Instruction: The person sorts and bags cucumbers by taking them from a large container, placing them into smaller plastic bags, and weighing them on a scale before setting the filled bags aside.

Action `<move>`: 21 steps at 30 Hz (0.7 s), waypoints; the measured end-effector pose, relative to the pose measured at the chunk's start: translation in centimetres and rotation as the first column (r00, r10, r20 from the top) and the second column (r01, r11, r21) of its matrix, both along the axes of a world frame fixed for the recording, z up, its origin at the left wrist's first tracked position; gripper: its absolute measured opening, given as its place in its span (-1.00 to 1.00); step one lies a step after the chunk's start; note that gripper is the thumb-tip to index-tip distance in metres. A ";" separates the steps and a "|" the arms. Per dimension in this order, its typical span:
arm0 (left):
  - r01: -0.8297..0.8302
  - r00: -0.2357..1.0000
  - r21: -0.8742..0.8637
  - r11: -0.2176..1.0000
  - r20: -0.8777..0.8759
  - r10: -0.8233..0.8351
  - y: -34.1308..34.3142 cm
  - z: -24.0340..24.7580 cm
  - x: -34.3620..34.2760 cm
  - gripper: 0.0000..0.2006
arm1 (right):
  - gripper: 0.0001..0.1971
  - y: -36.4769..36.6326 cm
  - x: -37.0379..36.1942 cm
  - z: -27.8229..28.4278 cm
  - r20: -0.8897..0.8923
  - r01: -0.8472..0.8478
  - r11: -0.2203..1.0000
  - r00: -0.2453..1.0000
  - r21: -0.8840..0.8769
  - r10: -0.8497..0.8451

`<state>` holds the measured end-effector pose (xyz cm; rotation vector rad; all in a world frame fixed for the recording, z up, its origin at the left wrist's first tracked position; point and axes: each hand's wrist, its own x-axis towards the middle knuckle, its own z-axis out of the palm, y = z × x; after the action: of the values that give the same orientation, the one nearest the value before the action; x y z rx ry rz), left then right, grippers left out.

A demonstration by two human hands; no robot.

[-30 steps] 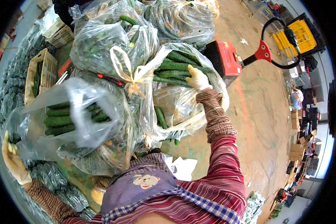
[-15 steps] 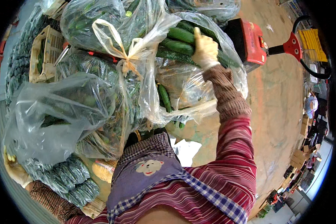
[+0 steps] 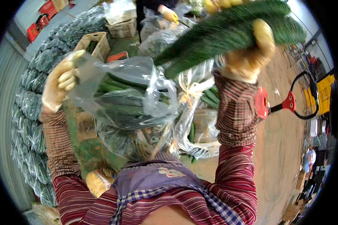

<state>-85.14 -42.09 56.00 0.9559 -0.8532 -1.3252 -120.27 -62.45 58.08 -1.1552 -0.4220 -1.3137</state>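
Several long green cucumbers [image 3: 218, 35] are raised at the upper right, slightly blurred, gripped in my right hand [image 3: 251, 52]. My left hand [image 3: 62, 80], also in a pale glove, is closed on the edge of a clear plastic bag [image 3: 85, 88] and holds it up on the left. Inside that bag lie cucumbers [image 3: 120, 88], with its mouth hanging partly open. The raised cucumbers' lower ends are close to the bag's right side. Just right of it stands another clear bag with a tied knot [image 3: 191, 90], next to more cucumbers [image 3: 210, 98].
Filled clear bags [image 3: 30, 127] are stacked along the left wall. Beige crates [image 3: 108, 47] stand at the back left. Another person's gloved hand [image 3: 169, 15] is at the top middle. A red machine with a black loop handle [image 3: 289, 101] stands at right.
My right hand has lifted cucumbers out of the open bag, up and toward me. My left hand has risen from the lower left with the clear bag. The head view has shifted.
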 end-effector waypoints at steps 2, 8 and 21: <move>0.030 0.996 -0.008 1.000 -0.080 -0.031 0.8 -0.3 1.9 -0.56 | -0.69 2.3 8.2 0.2 -0.107 0.040 0.995 0.993 -0.094 -0.050; 0.218 0.781 -0.159 0.963 -0.563 -0.270 3.1 -4.7 9.0 -0.76 | -0.09 10.5 20.6 -5.1 -0.714 -0.026 0.908 0.627 -0.419 -0.311; 0.004 0.998 -0.050 0.999 -0.061 -0.007 4.8 -4.3 6.9 -0.55 | -0.11 16.9 3.7 -11.5 0.088 -0.175 -0.003 -0.481 -0.985 -0.872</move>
<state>-78.29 -37.34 51.66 0.8705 -0.8389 -1.3257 -116.53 -45.52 46.61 -3.2557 1.4736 -0.5019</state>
